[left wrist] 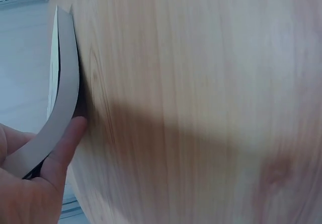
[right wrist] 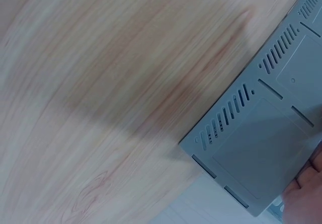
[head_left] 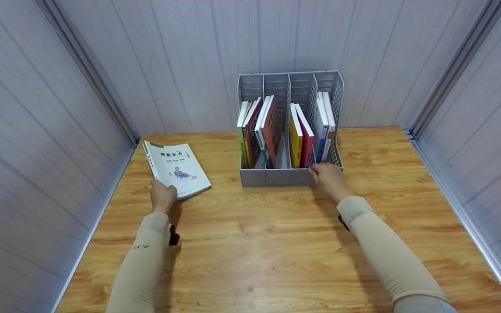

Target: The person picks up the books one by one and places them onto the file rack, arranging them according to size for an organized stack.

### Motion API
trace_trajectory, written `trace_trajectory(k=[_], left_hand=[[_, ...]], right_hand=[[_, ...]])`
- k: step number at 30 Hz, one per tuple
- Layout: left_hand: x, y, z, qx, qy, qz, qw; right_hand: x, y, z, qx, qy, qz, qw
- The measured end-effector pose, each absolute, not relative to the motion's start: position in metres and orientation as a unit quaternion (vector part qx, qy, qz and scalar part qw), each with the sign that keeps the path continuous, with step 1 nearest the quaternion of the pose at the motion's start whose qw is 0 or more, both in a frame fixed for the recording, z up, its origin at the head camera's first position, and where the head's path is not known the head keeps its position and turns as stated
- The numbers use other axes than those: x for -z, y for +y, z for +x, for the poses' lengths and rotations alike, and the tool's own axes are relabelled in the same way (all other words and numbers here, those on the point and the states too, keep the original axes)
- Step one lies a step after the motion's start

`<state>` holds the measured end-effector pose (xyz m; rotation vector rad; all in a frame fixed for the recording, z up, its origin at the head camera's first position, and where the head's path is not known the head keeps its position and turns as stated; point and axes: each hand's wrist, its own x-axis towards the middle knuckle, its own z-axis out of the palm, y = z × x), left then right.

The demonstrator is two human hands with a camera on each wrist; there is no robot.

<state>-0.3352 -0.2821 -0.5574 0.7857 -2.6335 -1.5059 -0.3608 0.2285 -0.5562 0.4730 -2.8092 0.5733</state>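
Observation:
A white paperback book point(head_left: 176, 169) lies at the table's left side. My left hand point(head_left: 162, 194) pinches its near edge. In the left wrist view the thumb point(left wrist: 65, 148) presses on the book's cover point(left wrist: 61, 93), which bends upward off the wood. A grey slotted file rack point(head_left: 276, 177) stands at the back centre and holds several upright books point(head_left: 272, 130). My right hand point(head_left: 325, 176) grips the rack's low front wall near its right corner. In the right wrist view the rack's grey wall point(right wrist: 261, 148) fills the right side, with my fingertips point(right wrist: 304, 196) at its edge.
The wooden table point(head_left: 255, 243) is closed in by pale panelled walls point(head_left: 37, 130) at the left, back and right. The rack's middle slot holds nothing that I can see. Bare wood stretches between my two forearms and toward the near edge.

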Motion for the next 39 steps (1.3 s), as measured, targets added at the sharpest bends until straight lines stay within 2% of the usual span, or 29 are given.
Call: trace_trajectory(k=[9,31,39], left_hand=[[0.551,-0.277,-0.331,0.534,-0.821,0.186,0.074],[0.541,-0.255,-0.321,0.527,-0.827,0.153,0.124],[0.543,-0.246,-0.319,0.512,-0.834,0.096,0.185]], right_hand=[[0.557,0.229,-0.361,-0.186,-0.961,0.162,0.124],[0.555,0.229,-0.359,-0.200,-0.959,0.163,0.113],[0.554,0.229,-0.358,-0.206,-0.954,0.176,0.130]])
